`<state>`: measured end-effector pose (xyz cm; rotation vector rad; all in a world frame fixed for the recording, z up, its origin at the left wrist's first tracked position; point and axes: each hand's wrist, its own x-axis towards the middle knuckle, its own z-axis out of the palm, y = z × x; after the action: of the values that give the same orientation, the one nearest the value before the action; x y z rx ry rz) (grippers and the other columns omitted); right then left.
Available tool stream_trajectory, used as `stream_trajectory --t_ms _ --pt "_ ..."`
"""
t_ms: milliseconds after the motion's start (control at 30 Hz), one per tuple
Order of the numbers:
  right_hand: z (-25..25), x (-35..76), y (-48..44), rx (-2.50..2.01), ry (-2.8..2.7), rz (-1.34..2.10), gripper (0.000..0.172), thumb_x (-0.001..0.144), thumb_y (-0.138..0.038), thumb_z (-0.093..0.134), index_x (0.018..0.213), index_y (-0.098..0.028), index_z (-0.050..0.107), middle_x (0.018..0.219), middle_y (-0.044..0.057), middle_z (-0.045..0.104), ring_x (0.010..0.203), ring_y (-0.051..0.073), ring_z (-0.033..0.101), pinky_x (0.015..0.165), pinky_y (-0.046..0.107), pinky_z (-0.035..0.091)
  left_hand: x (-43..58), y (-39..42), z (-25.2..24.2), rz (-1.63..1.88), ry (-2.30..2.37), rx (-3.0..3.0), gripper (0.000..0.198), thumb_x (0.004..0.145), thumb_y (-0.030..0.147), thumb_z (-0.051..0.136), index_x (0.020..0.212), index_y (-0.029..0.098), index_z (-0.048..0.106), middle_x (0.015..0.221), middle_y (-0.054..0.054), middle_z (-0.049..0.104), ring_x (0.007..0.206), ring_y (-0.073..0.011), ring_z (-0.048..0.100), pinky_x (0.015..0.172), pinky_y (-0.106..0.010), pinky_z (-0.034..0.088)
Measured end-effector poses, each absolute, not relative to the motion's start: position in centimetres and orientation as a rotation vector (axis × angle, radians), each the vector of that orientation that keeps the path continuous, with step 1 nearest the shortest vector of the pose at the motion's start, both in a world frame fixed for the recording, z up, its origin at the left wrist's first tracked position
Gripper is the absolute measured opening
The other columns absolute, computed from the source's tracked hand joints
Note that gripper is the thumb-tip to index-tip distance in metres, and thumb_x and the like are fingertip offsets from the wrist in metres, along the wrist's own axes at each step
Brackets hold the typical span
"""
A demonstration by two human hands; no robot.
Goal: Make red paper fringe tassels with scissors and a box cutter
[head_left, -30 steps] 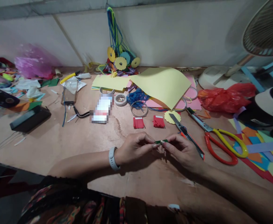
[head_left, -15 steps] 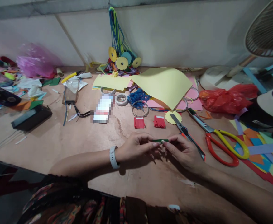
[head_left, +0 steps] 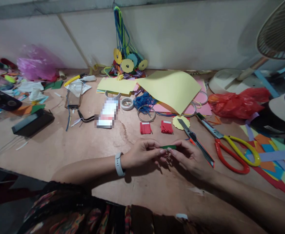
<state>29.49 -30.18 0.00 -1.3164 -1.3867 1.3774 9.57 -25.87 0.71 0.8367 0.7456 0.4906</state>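
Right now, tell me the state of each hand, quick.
Left hand: closed, fingertips pinching one end of the green paper strip.
Right hand: closed, fingertips pinching the other end of the same strip.

A pale wall (head_left: 193,35) backs the cluttered plywood worktop (head_left: 59,146). A standing fan (head_left: 279,32) sits at its right end. Light is dim

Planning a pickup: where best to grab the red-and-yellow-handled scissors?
Take the red-and-yellow-handled steel scissors by the handle loops, from above on the near right. They lie flat with the blades together and pointing away to the far left.
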Motion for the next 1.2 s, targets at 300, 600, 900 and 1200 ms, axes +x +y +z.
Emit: stream_trajectory --t_ms 300,600,900,1200 --pt "-0.5 29.9 -29.7 -1.262 -1.471 1.324 0.025 0.091 -0.043 0.062 0.086 -0.019 0.063 0.076 0.002 0.065 0.067 0.013 0.062 0.059 0.023 0.050 9.6 -25.7 0.4 0.478 0.741 0.819 0.043 0.072 0.046 0.082 0.085 0.009 0.065 0.076 -0.007 0.073 0.064 -0.0118 0.069 0.060 -0.023 0.053" --pt "-0.4 29.9 -29.7 -1.316 -1.459 1.353 0.030 0.094 -0.046 0.058 0.084 -0.018 0.062 0.066 -0.001 0.058 0.056 0.010 0.052 0.050 0.022 0.042 9.5 -25.6 0.4 0.462 0.719 0.855 0.046 0.076 0.051 0.078 0.087 0.010 0.060 0.080 -0.007 0.072 0.067 -0.0123 0.070 0.061 -0.024 0.054" --pt "0.3 30.2 -29.9 -1.309 -1.595 1.429 0.038 0.094 -0.052 0.055 0.074 -0.020 0.056 0.063 -0.001 0.057 0.056 0.011 0.048 0.049 0.024 0.037 9.1 -25.0 1.0 0.335 0.657 0.996 0.042 0.080 0.049 0.074 0.093 0.011 0.064 0.081 -0.007 0.072 0.071 -0.0133 0.070 0.067 -0.027 0.057" --pt "1.3 30.3 -29.7 -1.309 -1.996 1.106 0.035 0.099 -0.042 0.045 0.073 -0.020 0.051 0.063 -0.001 0.053 0.058 0.012 0.046 0.053 0.025 0.034 8.9 -25.1 0.4 0.277 0.587 1.128 0.042 0.085 0.053 0.067 0.091 0.011 0.065 0.082 -0.008 0.073 0.075 -0.0143 0.072 0.073 -0.028 0.057"
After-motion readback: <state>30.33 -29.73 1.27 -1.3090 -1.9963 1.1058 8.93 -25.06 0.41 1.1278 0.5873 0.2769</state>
